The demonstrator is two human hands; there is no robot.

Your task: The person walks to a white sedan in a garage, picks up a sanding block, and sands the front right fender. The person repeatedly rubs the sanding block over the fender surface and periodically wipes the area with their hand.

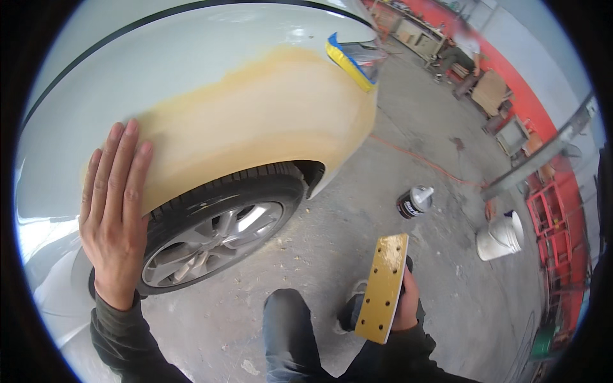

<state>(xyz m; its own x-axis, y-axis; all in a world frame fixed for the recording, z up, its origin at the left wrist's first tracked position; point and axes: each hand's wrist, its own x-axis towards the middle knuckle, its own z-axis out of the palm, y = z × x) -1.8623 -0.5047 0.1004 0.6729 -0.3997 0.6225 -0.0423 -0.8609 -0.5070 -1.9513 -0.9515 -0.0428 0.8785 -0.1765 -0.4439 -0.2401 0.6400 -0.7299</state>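
My left hand (116, 210) lies flat on the car fender (255, 108), fingers stretched and slightly apart, at the left edge of a sanded beige and yellow filler patch above the wheel arch. In my right hand (407, 303) is a sanding block (383, 287), its gold abrasive face with several round holes turned up toward me. The fingers wrap its far side and are partly hidden. The block is held off the car, over the floor. Below the patch sits the tire (290, 188) with its silver alloy wheel (211, 249). Blue and yellow masking tape (348, 64) edges the lamp.
A dark can (414, 203) with a pale top stands on the concrete floor, right of the car. Farther right is a white bucket (501, 237) near a red rack (550, 223). An orange cord (424, 161) crosses the floor. A person (461, 54) sits by the far red wall.
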